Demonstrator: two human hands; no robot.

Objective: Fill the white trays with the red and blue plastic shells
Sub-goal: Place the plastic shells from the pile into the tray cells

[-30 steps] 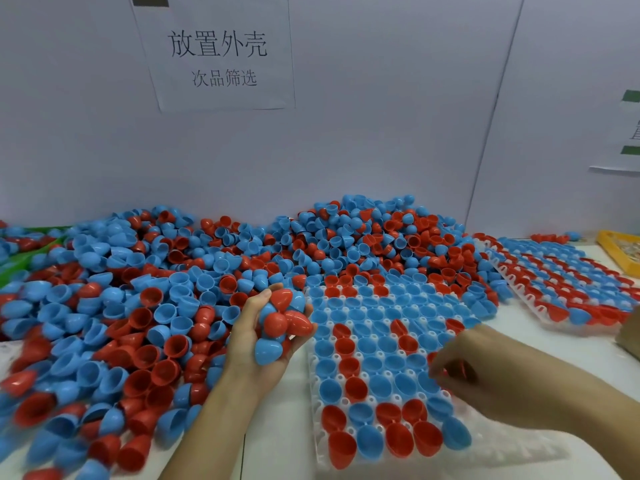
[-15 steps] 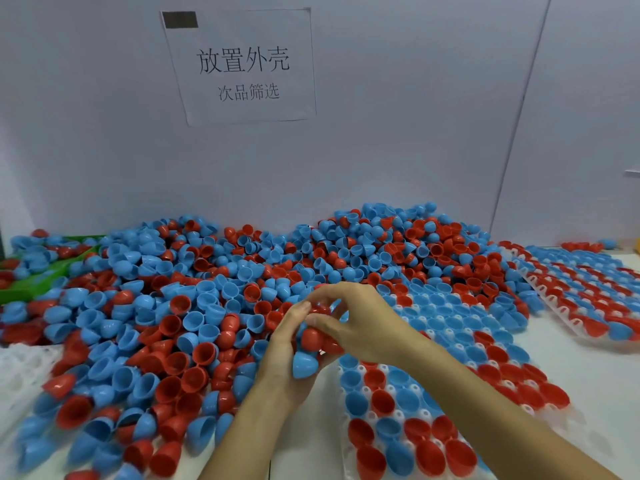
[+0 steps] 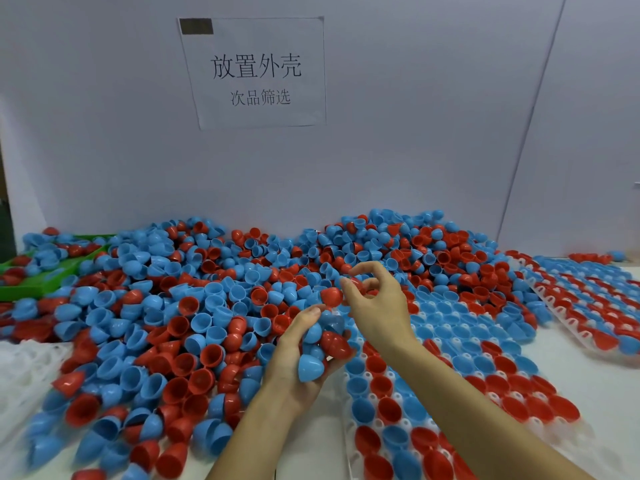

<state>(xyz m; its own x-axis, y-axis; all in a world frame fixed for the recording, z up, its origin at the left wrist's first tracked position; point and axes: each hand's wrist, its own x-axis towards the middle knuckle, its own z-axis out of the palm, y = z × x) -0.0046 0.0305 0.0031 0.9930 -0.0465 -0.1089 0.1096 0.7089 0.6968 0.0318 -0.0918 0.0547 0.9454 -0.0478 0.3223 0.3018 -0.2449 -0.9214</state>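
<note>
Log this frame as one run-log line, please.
left hand: holds handful of shells | right hand: pinches red shell | white tray: partly filled

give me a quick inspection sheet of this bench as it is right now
surface: white table, mostly covered
job's things: big loose pile of red and blue shells; near tray largely filled; far tray at right filled
clutter: green bin at left holding shells; empty white tray at left edge
grippers: left hand holds a handful of shells; right hand pinches a red shell
cables: nothing seen
surroundings: grey wall with paper sign
</note>
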